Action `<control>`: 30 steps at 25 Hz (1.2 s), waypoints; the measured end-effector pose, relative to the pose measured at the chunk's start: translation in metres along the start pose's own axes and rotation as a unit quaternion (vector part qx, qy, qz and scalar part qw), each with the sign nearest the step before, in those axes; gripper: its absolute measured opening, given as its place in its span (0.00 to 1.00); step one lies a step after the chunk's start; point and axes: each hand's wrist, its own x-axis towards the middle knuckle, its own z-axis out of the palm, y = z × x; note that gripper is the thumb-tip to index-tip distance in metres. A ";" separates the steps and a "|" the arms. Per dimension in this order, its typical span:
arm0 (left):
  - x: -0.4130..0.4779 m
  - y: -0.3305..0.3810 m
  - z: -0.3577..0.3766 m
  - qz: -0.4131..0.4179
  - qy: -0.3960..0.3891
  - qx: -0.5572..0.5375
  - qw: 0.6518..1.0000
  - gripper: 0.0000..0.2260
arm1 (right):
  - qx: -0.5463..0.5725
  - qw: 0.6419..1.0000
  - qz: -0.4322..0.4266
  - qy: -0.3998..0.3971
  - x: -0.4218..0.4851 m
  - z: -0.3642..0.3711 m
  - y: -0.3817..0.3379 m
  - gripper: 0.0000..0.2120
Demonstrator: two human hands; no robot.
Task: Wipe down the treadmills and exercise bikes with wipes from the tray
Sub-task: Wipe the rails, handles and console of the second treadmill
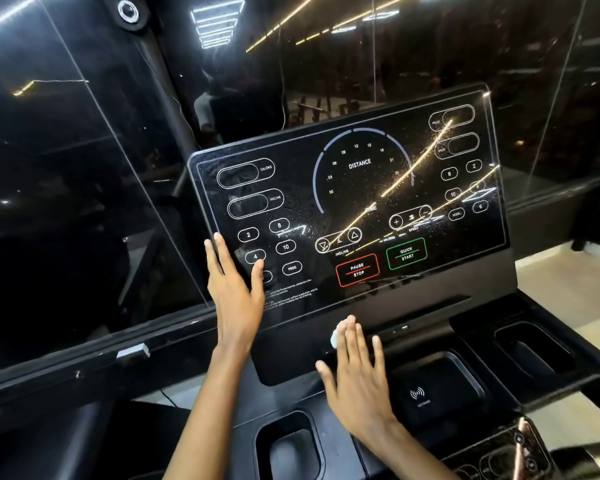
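A black treadmill console (357,188) with white printed buttons fills the middle of the view, its glossy panel speckled with fine droplets. My left hand (234,289) lies flat with straight fingers on the panel's lower left corner, its thumb on the glass near button 4. My right hand (355,372) presses a small white wipe (336,336) against the dark housing just below the panel; only the wipe's edge shows past my fingertips.
Below the console are a left cup holder (291,445), a phone pad with a wireless symbol (430,386) and a right cup holder (530,348). Dark glass wall panels (84,168) stand behind. Pale floor (568,268) shows at right.
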 end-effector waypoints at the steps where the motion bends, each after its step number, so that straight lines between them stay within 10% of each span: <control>1: 0.000 -0.001 -0.001 0.006 0.003 0.007 1.000 0.36 | -0.002 1.000 0.023 0.002 0.003 -0.003 0.006 0.37; 30: 0.180 0.051 -0.057 0.203 -0.096 0.217 0.950 0.30 | 0.109 0.976 -0.077 0.173 0.241 -0.147 -0.062 0.36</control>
